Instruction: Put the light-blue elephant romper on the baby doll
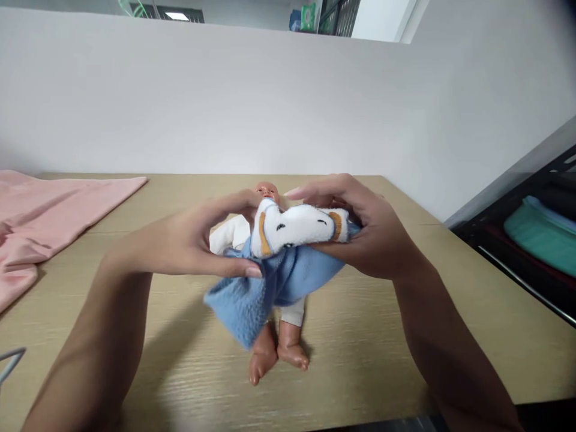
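A small blue fleece garment (297,273) with a white plush animal face and brown-lined ears is held up above a baby doll. My left hand (198,240) pinches its left side between thumb and fingers. On the other side, my right hand (360,225) is closed round the edge by the plush face, its index finger stretched toward the left. Behind and below the cloth lies the doll (292,345) on its back, head away from me, in white clothes. Its head, one sleeve and both bare feet show; the cloth and my hands hide its middle.
The doll lies on a wooden table (189,372) against a white wall. A pink cloth (67,210) is spread at the left. A black rack (517,240) with folded green fabric (540,234) stands off the table's right side. A thin metal piece (12,360) pokes in at lower left.
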A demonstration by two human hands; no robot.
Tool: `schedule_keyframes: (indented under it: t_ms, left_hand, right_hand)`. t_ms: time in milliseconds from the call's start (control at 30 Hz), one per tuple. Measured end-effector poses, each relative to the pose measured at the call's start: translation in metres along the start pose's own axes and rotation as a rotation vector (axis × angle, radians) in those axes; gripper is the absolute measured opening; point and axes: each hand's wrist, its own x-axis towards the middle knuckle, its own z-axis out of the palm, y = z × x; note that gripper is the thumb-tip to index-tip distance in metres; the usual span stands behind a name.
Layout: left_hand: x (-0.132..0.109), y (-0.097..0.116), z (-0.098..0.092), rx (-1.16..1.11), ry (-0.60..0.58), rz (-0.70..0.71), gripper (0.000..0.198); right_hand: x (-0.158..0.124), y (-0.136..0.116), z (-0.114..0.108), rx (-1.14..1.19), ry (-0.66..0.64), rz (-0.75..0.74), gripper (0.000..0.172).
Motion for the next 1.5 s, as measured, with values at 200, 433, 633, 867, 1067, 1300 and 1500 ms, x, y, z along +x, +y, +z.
schedule_keyframes:
  t_ms: [200, 433, 633, 867, 1067, 1300, 1500]
  left_hand:
    - [0.000, 0.011, 0.002, 0.094, 0.064, 0.066, 0.037]
    - [0.009, 0.007, 0.008, 0.239, 0.327, 0.145, 0.021]
    - [0.010, 0.006, 0.014, 0.453, 0.578, 0.118, 0.017]
    - [0.024, 0.010, 0.034, 0.369, 0.751, 0.113, 0.015]
    - [0.025, 0.020, 0.048, 0.037, 0.494, -0.055, 0.014]
    - [0.025, 0.029, 0.049, 0.041, 0.214, -0.030, 0.028]
    - [0.025, 0.018, 0.048, -0.113, 0.265, 0.033, 0.019]
  right_hand:
    - [-0.001, -0.003, -0.007, -0.010, 0.003, 0.011, 0.044]
    - [0.000, 0.002, -0.017, -0.068, 0.001, 0.077, 0.038]
    - [0.002, 0.007, -0.010, -0.051, 0.253, -0.088, 0.030]
    - [0.000, 0.029, -0.003, -0.002, 0.316, 0.056, 0.039]
    - [0.004, 0.023, 0.005, -0.121, 0.561, -0.064, 0.031]
    - [0.008, 0.002, 0.012, -0.220, 0.663, -0.167, 0.025]
    - [0.001, 0.000, -0.014, 0.105, 0.188, 0.235, 0.036]
